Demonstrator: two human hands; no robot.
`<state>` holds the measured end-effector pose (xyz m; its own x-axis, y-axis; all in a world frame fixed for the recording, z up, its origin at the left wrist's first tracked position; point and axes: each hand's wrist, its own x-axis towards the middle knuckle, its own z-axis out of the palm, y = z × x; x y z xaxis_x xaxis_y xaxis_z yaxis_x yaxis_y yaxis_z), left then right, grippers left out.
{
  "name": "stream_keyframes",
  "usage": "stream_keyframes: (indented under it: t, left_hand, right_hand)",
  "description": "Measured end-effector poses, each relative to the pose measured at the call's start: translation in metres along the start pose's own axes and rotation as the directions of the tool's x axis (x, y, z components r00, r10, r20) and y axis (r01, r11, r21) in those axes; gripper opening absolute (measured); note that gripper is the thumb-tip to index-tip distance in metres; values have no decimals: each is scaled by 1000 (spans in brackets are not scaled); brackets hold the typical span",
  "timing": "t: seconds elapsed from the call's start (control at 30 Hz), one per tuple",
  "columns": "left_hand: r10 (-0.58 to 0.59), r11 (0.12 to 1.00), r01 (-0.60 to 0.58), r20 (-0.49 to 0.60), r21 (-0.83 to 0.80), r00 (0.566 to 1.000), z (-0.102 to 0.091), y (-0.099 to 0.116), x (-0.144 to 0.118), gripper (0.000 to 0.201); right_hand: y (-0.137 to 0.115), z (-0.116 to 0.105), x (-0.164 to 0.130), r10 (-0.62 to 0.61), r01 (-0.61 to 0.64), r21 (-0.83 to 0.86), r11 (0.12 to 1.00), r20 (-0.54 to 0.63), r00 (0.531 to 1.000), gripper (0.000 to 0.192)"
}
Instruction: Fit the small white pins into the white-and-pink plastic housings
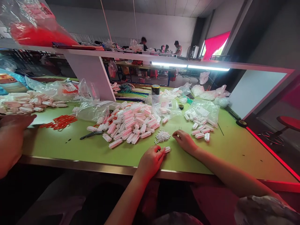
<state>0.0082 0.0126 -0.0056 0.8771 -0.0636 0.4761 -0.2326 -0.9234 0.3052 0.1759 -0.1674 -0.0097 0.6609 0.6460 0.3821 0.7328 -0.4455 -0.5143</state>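
The left grip (152, 160), low in the middle of the frame, is clamped on a white connector (167, 149): the fingers curl round it and its free end sticks out to the right, toward the other hand. Its long axis runs roughly level across the picture, left to right, a little tilted up at the right end. The hand rests on the green desk (77, 147) close to its near edge.

Just up and right of that connector lies a small heap of white bits (162, 136), between the two hands and nearer the right one's fingertips than the left's knuckles. Right again, the right grip (184, 140) lies knuckles up with fingers pinched together near the heap; whether it holds one of the bits I cannot tell, since the fingertips hide it. It is apart from the connector, a short way up and right of its free end.

Above the left hand spreads the big pile of connectors (131, 123), with black snips (91, 134) at its left foot and red clips (61, 122) further left. At the far left edge another person's hand (11, 137) rests on the desk. To the right of the right hand sits a smaller pile (200, 129) under a clear bag (203, 110).
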Motion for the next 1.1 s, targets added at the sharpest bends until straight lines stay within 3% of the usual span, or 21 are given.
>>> stream_keyframes:
  t: [0.3, 0.47, 0.63, 0.77, 0.93, 1.1]
  left_hand:
    - [51, 997, -46, -62, 65, 997, 6, -4, -4, 27]
    - [48, 997, -43, -76, 68, 996, 7, -5, -7, 29]
    - [66, 994, -60, -68, 89, 995, 4, -3, -6, 23]
    - [84, 988, -72, -84, 133, 993, 3, -1, -6, 24]
    - [40, 985, -24, -87, 172, 995, 6, -2, -7, 27]
    - [20, 983, -4, -84, 182, 996, 8, -3, -6, 28]
  right_hand:
    - [-2, 5, 20, 105, -92, -103, 990, 132, 986, 11]
    - [0, 7, 19, 126, -119, -74, 990, 101, 987, 10]
    - [3, 1, 10, 29, -30, 48, 998, 25, 999, 10]
    - [-11, -9, 4, -97, 95, 63, 993, 23, 995, 12]
    - [-38, -16, -7, -240, 236, 56, 970, 109, 965, 20]
    - [-47, -11, -15, -259, 269, -26, 963, 200, 945, 23]
